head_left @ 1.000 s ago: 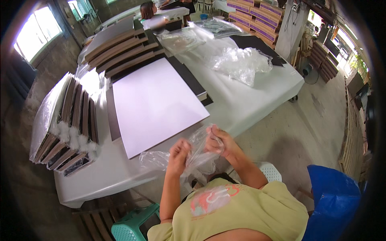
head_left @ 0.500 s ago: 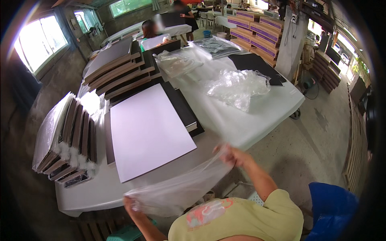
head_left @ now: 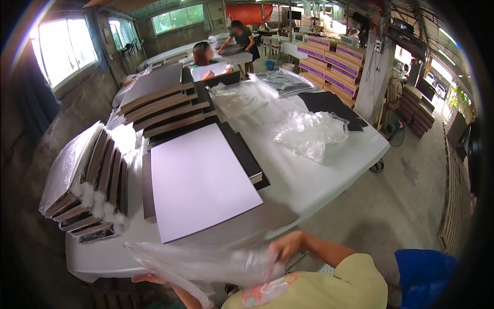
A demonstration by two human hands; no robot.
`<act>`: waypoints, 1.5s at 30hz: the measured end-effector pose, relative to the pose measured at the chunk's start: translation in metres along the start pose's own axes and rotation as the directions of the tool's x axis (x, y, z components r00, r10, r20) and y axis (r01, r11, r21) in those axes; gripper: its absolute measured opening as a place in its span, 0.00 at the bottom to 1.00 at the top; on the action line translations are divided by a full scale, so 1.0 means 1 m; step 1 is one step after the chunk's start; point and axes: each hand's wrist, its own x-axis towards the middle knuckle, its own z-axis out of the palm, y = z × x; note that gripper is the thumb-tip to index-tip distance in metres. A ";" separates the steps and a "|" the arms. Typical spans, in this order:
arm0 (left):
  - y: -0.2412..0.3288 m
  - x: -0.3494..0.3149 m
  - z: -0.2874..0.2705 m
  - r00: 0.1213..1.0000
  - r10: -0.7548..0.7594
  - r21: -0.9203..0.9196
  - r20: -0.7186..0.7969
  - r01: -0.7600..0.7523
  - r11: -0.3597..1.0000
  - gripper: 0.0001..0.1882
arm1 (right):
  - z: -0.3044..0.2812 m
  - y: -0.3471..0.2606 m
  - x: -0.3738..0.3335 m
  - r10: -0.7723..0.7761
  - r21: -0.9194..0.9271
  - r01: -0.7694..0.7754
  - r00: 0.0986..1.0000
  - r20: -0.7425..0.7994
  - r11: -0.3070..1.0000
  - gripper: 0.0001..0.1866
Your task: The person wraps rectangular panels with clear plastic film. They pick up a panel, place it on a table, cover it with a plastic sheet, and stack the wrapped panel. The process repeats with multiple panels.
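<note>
One wide stretch of grey floor (head_left: 411, 206) here, a broad lane of it running down the right of the frame past the table's edge. Next, the long white-covered table (head_left: 355, 154), slanting from lower left to upper right, with a pale strip of cover showing between the middle of the frame and that right-hand edge.

Now the white board (head_left: 203, 180), lying flat in the middle, square corners, a dark edge peeking out on its left and a black board (head_left: 246, 159) out on its right. Far left, a plastic-wrapped stack (head_left: 85, 190) leans near the table's left side; above centre-left, a heap of dark boards (head_left: 159, 103) with brown edges stepping out.

Down at the bottom, the clear bag (head_left: 216, 260) stretches sideways in front of the near edge, just below the white board. Upper right of centre, crumpled clear plastic (head_left: 309, 134) sits well in from the edge.

Smallest, the hands! Right hand (head_left: 284, 248), fingers curled, gripping the bag's right end, a little blurred. Left hand (head_left: 150, 278), lower left, fingers stretched out beneath the film; whether they pinch it, I cannot tell.
</note>
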 end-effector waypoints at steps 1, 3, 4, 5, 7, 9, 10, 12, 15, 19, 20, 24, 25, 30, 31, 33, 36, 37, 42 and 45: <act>0.008 -0.017 -0.031 0.990 0.058 0.178 -0.128 -0.035 0.983 0.18 | 0.013 -0.003 0.001 -0.101 0.075 0.131 0.945 -0.310 0.989 0.14; 0.019 -0.046 -0.085 0.918 0.211 0.511 -0.336 -0.010 0.860 0.19 | -0.002 -0.024 0.000 -0.245 0.115 0.599 0.485 -0.839 0.793 0.23; 0.015 -0.045 -0.069 0.949 0.038 0.678 -0.312 0.195 0.708 0.20 | -0.015 -0.036 -0.003 -0.274 0.006 0.779 0.228 -0.934 0.627 0.28; 0.011 -0.048 -0.050 0.953 -0.119 0.823 -0.279 0.302 0.481 0.21 | -0.019 -0.050 0.003 -0.301 -0.020 0.870 0.150 -0.942 0.493 0.32; 0.004 -0.048 -0.024 0.866 -0.495 0.886 -0.075 0.286 0.365 0.22 | -0.001 -0.064 0.025 -0.396 0.133 0.924 0.280 -0.875 0.359 0.38; 0.025 -0.064 -0.043 0.994 -0.103 0.677 -0.032 0.097 0.730 0.21 | 0.023 -0.066 0.044 -0.513 0.390 0.870 0.493 -0.703 0.301 0.40; 0.030 -0.068 -0.027 0.962 0.231 0.590 -0.143 -0.104 0.801 0.21 | 0.032 -0.062 0.053 -0.571 0.511 0.812 0.570 -0.590 0.282 0.41; 0.049 -0.069 0.004 0.758 0.608 0.491 -0.238 -0.446 0.748 0.20 | 0.056 -0.052 0.063 -0.565 0.462 0.670 0.741 -0.363 0.581 0.37; 0.072 -0.072 0.036 0.770 0.626 0.322 -0.123 -0.566 0.759 0.20 | 0.093 0.000 0.067 -0.144 -0.008 0.146 0.967 -0.212 0.989 0.26; 0.084 -0.077 0.051 0.871 0.491 0.282 0.010 -0.473 0.835 0.20 | 0.111 0.053 0.063 0.117 0.109 -0.077 0.896 -0.427 0.991 0.14; 0.085 -0.087 0.050 0.888 0.461 0.344 0.009 -0.435 0.832 0.20 | 0.113 0.042 0.070 0.021 0.248 0.242 0.674 -0.738 0.938 0.12; 0.066 -0.102 -0.008 0.978 0.032 0.801 -0.208 0.151 0.579 0.20 | 0.078 0.009 0.074 -0.079 -0.035 0.485 0.070 -0.994 0.874 0.18; 0.066 -0.110 -0.032 0.975 0.012 0.804 -0.223 0.177 0.568 0.21 | 0.071 0.005 0.068 -0.087 -0.007 0.559 0.117 -0.989 0.829 0.19; 0.064 -0.108 -0.022 0.828 0.381 0.271 -0.411 -0.289 0.918 0.33 | 0.073 0.018 0.041 -0.140 0.107 0.659 0.311 -0.940 0.744 0.29; 0.067 -0.100 -0.010 0.792 0.451 0.190 -0.411 -0.409 0.892 0.33 | 0.073 0.019 0.040 -0.140 0.137 0.654 0.353 -0.925 0.744 0.31; 0.068 -0.090 -0.001 0.819 0.485 0.121 -0.307 -0.472 0.873 0.33 | 0.080 0.026 0.040 -0.133 0.198 0.612 0.452 -0.882 0.765 0.36; 0.066 -0.079 -0.005 0.904 0.400 0.091 -0.149 -0.391 0.916 0.34 | 0.086 0.038 0.033 -0.120 0.234 0.524 0.555 -0.823 0.819 0.43; 0.066 -0.081 -0.008 0.935 0.337 0.131 -0.107 -0.323 0.937 0.34 | 0.083 0.041 0.028 -0.115 0.239 0.517 0.561 -0.820 0.822 0.45; 0.098 -0.108 -0.053 0.949 -0.270 0.718 -0.163 0.302 0.627 0.35 | 0.055 0.037 -0.011 -0.142 0.197 0.585 0.483 -0.864 0.787 0.40; 0.124 -0.118 -0.061 0.959 -0.143 0.832 -0.245 0.284 0.476 0.35 | 0.036 0.035 -0.029 -0.072 0.159 0.248 0.721 -0.689 0.956 0.31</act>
